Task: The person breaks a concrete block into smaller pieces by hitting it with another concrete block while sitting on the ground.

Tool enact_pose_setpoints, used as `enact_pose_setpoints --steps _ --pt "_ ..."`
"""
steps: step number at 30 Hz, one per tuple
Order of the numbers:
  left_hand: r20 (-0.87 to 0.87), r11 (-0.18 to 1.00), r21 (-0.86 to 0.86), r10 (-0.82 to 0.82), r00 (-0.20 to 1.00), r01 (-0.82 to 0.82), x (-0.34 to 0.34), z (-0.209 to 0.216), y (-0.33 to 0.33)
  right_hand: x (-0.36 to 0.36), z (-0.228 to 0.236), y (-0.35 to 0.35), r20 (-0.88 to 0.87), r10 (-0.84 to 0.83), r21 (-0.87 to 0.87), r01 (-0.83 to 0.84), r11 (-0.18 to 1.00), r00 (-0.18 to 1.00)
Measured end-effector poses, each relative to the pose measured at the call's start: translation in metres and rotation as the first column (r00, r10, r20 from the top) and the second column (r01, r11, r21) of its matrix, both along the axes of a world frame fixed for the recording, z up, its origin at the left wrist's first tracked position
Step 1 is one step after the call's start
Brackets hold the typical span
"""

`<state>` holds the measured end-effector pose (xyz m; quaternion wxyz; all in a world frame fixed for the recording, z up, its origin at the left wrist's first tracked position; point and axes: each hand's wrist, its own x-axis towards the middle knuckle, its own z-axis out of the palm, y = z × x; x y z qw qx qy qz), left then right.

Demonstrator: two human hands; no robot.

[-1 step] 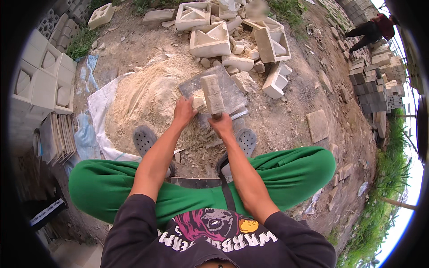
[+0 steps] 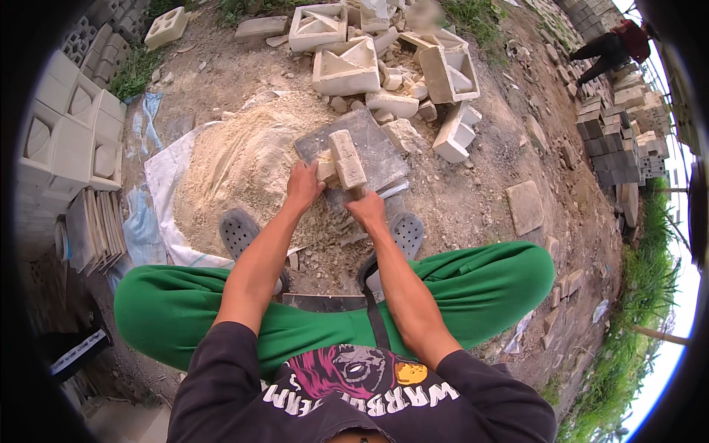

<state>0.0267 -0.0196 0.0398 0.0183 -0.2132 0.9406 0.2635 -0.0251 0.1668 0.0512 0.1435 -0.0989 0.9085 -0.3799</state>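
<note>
My right hand is wrapped round the short handle of a mallet with a thick, dusty, block-like head. That head is over a dark flat slab lying on the ground between my feet and the rubble. Beside the head, my left hand is closed on a pale chunk of broken block on the slab. The mallet partly hides the chunk, and whether the two touch I cannot tell. Just left of the slab rises a heap of pale crushed grit.
A white sheet lies under the grit. Broken pale blocks are piled beyond the slab. Stacked blocks and thin boards stand at the left. Grey blocks and a person are at the far right.
The mallet head has tilted and shifted slightly, showing a shorter top face and more of its near end. My left hand has hardly moved.
</note>
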Motion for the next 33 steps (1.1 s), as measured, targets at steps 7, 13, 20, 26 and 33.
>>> enact_pose_setpoints --steps 7,13,20,26,33 --pt "-0.031 0.999 -0.037 -0.002 1.000 0.000 0.006 -0.014 -0.005 -0.024 0.061 -0.018 -0.077 -0.002 -0.087 -0.004 0.996 0.997" --pt "0.017 1.000 0.013 -0.015 1.000 0.015 0.002 -0.003 -0.004 -0.021 0.044 -0.020 -0.169 0.000 -0.243 -0.041 0.969 0.986" --pt "0.033 1.000 0.022 0.013 0.999 -0.014 0.002 -0.008 -0.004 -0.019 0.023 -0.006 0.009 0.014 -0.063 -0.013 0.998 1.000" --pt "-0.003 1.000 -0.006 0.013 1.000 -0.013 0.007 -0.012 -0.007 -0.029 0.066 -0.034 -0.091 -0.042 -0.151 0.028 0.988 0.995" --pt "0.031 0.999 0.028 0.019 0.999 -0.020 0.000 -0.009 -0.005 -0.006 0.014 -0.008 0.179 -0.008 0.286 -0.045 0.957 0.984"
